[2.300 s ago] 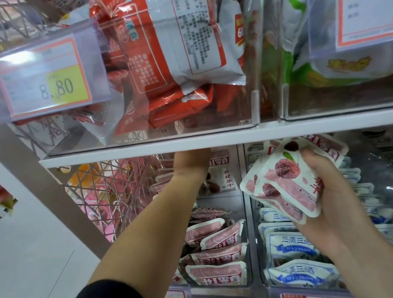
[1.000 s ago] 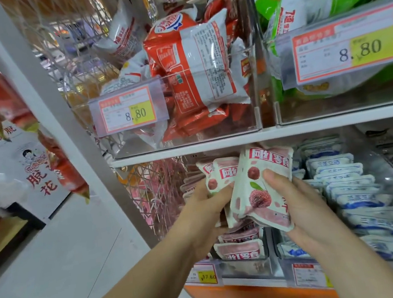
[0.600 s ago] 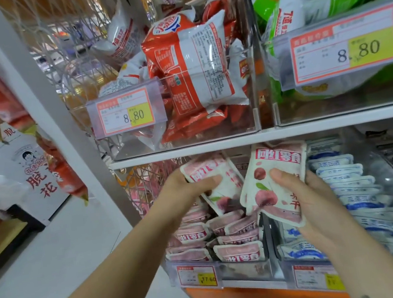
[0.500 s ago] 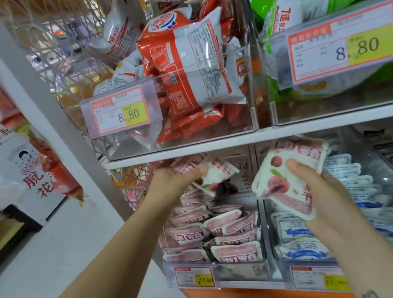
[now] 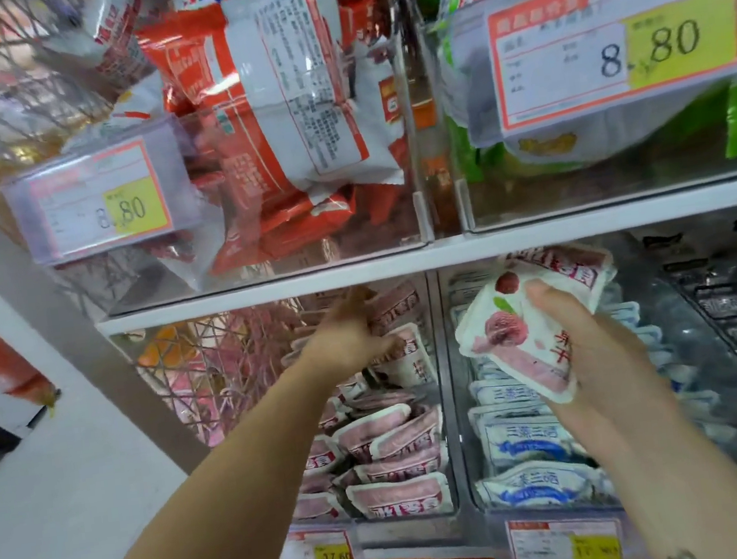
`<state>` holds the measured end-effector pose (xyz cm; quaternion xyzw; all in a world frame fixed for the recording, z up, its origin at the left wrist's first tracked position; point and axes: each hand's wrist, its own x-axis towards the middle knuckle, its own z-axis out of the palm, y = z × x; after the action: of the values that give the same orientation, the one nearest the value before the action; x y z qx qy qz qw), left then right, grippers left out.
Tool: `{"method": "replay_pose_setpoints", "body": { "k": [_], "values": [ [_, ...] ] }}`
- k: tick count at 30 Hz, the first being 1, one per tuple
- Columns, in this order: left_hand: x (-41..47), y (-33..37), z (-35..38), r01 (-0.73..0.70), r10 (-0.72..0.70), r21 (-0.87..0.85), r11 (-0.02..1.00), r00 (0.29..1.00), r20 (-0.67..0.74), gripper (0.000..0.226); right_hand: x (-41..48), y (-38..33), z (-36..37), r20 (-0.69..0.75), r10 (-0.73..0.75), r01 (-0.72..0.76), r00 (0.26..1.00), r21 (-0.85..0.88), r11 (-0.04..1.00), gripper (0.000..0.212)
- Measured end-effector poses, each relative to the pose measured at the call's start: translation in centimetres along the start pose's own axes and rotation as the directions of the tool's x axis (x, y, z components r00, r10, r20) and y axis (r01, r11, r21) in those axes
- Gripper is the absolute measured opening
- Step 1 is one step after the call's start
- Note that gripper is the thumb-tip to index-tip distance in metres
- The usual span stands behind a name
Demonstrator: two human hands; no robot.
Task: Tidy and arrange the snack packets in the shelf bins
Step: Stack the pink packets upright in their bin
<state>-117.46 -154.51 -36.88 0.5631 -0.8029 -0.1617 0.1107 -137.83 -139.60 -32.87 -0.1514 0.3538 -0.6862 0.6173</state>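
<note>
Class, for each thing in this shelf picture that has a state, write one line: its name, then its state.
pink bin, packets jumbled and tilted.
blue bin, packets in a neat overlapping row.
held packets, pink bunch, up over the blue bin.
right hand, grips the held packets.
left hand, deep in the pink bin, touching packets; grip unclear.

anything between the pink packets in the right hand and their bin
Yes: the clear divider stands between the packets in the right hand, held over the blue packets, and the pink bin. The left hand grips a rear packet in that bin.
</note>
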Motion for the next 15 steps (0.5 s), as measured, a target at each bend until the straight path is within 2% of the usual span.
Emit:
{"method": "replay_pose_setpoints", "body": {
  "k": [3, 5, 7, 9, 10, 13, 15],
  "values": [
    [-0.5, 0.2, 0.0, -0.14, 0.166, 0.334, 0.932, 0.985, -0.05, 0.081, 0.2, -0.1, 0.1, -0.01, 0.008, -0.008, 1.0, -0.039, 0.999, 0.017],
    [-1.0, 0.9, 0.0, -0.239, 0.267, 0.482, 0.843, 0.964, 0.011, 0.076, 0.2, -0.1, 0.0, -0.008, 0.009, -0.009, 1.0, -0.04, 0.999, 0.011],
    [-1.0, 1.3, -0.2, -0.274, 0.252, 0.568, 0.776, 0.96, 0.119, 0.06, 0.2, 0.0, 0.0, 0.008, 0.016, -0.015, 1.0, -0.047, 0.999, 0.015],
    [-0.8, 1.7, -0.4, -0.272, 0.245, 0.601, 0.752, 0.961, 0.128, 0.047, 0.1, 0.0, 0.1, 0.033, 0.025, -0.023, 0.999, -0.062, 0.998, 0.021],
    [-0.6, 1.8, -0.4, -0.253, 0.247, 0.605, 0.755, 0.964, 0.095, 0.049, 0.0, 0.0, 0.1, 0.042, 0.027, -0.024, 0.999, -0.065, 0.998, 0.023],
    [-0.9, 2.4, 0.2, -0.127, 0.2, 0.575, 0.808, 0.978, -0.065, 0.061, -0.1, 0.0, 0.2, 0.052, 0.028, -0.023, 0.998, -0.087, 0.996, 0.032],
    [-1.7, 2.7, 0.3, -0.101, 0.22, 0.495, 0.863, 0.957, -0.187, 0.053, -0.1, 0.0, 0.2, 0.05, 0.022, -0.017, 0.999, -0.104, 0.994, 0.037]
  ]
}}
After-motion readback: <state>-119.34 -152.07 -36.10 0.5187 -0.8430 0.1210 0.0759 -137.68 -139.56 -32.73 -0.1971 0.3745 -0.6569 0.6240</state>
